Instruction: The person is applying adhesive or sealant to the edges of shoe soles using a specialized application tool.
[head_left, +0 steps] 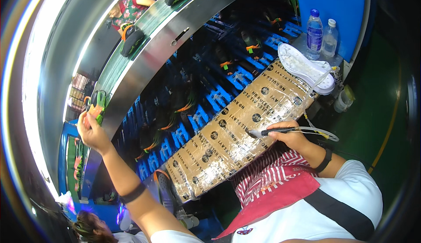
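At the left, my left hand [93, 132] reaches out to the conveyor, its thumb and fingers closed on the near end of an orange, black and green shoe [97, 104]. My right hand [289, 136], over the right part of the cardboard-covered bench [237, 131], grips a black-handled brush [280, 130]. Its bristle tip points left over the cardboard, and a clear tube trails from its back end. A white shoe sole [305, 69] with pale stuff inside lies at the bench's far right end.
Dark shoes [133, 40] with orange loops stand along the green conveyor belt [151, 23]. Below it, blue racks [199, 119] hold several more shoes. Two bottles [314, 30] and a translucent cup [344, 99] are at the right. Other people [94, 227] are at the lower left and top.
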A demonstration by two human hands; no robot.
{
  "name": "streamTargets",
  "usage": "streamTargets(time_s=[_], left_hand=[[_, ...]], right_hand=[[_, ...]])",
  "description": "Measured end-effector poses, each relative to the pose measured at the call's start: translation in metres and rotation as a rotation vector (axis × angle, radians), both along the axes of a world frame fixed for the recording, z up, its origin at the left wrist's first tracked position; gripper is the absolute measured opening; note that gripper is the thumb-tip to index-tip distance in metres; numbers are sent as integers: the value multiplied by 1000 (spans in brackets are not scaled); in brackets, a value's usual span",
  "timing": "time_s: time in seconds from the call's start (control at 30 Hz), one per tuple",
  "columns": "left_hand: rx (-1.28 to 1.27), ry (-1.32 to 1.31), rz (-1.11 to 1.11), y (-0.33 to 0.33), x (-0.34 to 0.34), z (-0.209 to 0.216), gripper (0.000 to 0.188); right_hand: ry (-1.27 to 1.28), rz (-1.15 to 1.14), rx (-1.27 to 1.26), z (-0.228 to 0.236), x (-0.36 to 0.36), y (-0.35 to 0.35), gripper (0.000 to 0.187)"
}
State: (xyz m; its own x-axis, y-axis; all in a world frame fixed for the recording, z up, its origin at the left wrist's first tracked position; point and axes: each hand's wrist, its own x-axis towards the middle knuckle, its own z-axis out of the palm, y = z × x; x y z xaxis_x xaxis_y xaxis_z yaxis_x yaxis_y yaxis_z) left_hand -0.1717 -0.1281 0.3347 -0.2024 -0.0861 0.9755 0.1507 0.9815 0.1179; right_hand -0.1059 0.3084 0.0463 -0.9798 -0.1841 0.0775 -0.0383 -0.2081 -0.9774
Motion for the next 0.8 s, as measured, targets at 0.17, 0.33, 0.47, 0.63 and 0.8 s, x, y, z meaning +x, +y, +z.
streamTargets(time_s=[0.17,0.33,0.47,0.63,0.8], left_hand=[[226,609,8,46,45,-5,18],[1358,241,-1188,-36,53,-34,62],[1480,-68,-1934,23,7,-84,74],[1102,-265,-1936,46,7,-138,71],[1484,-401,-1793,106,57,-202,64]], right_hand=[[-103,59,-47,3,9,-7,21],[-38,109,-28,12,16,-8,23],[-54,107,-50,9,19,-3,24],[-25,119,-93,11,24,0,26],[-77,56,-123,14,21,4,25]])
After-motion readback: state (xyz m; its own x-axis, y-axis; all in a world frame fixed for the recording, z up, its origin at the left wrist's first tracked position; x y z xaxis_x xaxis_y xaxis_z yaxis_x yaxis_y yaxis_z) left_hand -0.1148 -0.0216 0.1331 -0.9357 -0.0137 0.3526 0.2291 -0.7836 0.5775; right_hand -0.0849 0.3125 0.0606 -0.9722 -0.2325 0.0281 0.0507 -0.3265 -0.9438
